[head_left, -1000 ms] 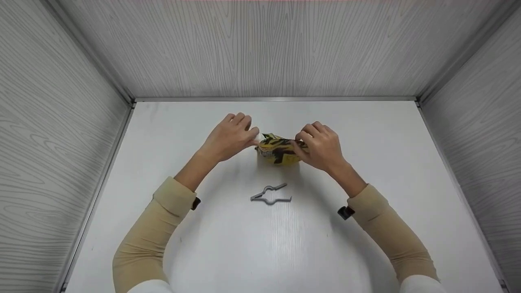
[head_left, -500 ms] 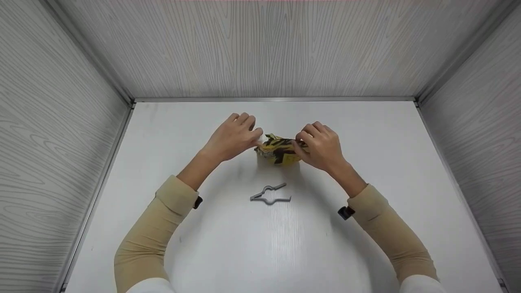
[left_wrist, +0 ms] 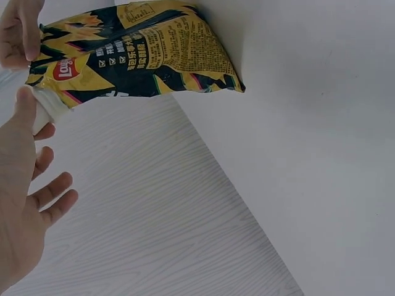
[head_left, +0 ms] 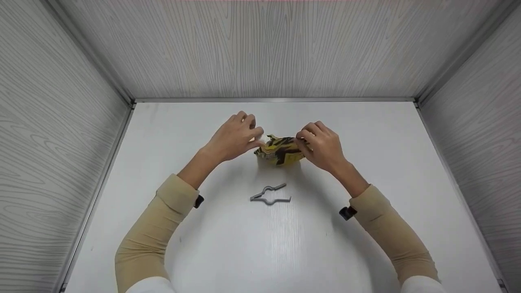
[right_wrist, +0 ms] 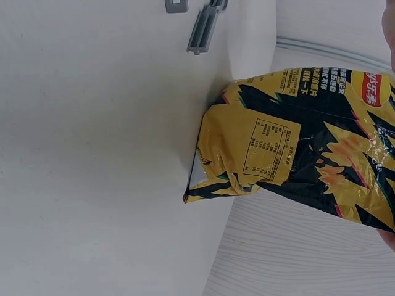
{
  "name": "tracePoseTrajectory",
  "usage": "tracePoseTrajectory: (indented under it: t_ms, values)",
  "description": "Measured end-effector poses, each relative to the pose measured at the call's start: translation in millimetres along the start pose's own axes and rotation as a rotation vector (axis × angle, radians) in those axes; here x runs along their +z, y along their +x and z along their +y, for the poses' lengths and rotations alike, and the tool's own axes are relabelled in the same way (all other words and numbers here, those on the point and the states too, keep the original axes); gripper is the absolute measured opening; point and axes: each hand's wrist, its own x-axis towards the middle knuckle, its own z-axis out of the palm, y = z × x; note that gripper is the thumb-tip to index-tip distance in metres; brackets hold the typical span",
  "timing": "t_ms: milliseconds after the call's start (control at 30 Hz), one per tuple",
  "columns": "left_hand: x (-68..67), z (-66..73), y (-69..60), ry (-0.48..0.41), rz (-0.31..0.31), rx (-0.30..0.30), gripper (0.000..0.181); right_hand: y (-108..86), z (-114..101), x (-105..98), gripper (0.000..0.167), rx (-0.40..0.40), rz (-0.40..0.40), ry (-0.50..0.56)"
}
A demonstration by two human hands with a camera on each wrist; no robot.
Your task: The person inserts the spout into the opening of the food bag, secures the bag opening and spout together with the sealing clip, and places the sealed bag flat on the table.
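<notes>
A yellow and black chip bag [head_left: 281,151] stands on the table between my hands, its printed side showing in the left wrist view and the right wrist view. My left hand [head_left: 234,136] pinches the bag's upper left corner between thumb and forefinger; its other fingers are spread apart. A whitish bit [left_wrist: 52,106] shows at that corner beside the thumb; whether it is the bag's lining, I cannot tell. My right hand [head_left: 321,144] pinches the upper right part of the bag with thumb and fingers. The bag's top edge looks crumpled.
A grey plastic bag clip [head_left: 269,200] lies spread in a V on the white table [head_left: 260,244], nearer to me than the bag. Grey wood-grain panels [head_left: 260,49] enclose the table at the back and both sides.
My left hand has moved slightly to the right, and the bag's left corner has crumpled inward. My right fingers have shifted a little on the bag. The clip has stayed put.
</notes>
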Motion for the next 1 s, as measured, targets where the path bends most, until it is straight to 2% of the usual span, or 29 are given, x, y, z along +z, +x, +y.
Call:
tracePoseTrajectory:
  t_ms: [167,333,567,833,1000]
  values:
    - [-0.8,-0.2,3.2,-0.072,-0.02,-0.02,0.046,-0.5,4,-2,0.015,0.028,-0.005,0.031]
    - [0.6,0.1,5.8,-0.078,-0.023,-0.018,0.049,-1.3,6,-3,0.016,0.028,-0.01,0.027]
    - [4.5,-1.8,7.3,-0.062,0.006,-0.014,0.048,-1.2,8,-4,0.016,0.018,-0.014,0.006]
    - [8.9,-3.7,6.9,-0.121,0.041,-0.018,0.046,-2.9,10,-4,0.017,0.027,-0.024,0.011]
    - [11.7,-5.7,7.7,-0.124,0.054,-0.033,0.047,-3.0,10,-5,0.017,0.03,-0.025,0.012]
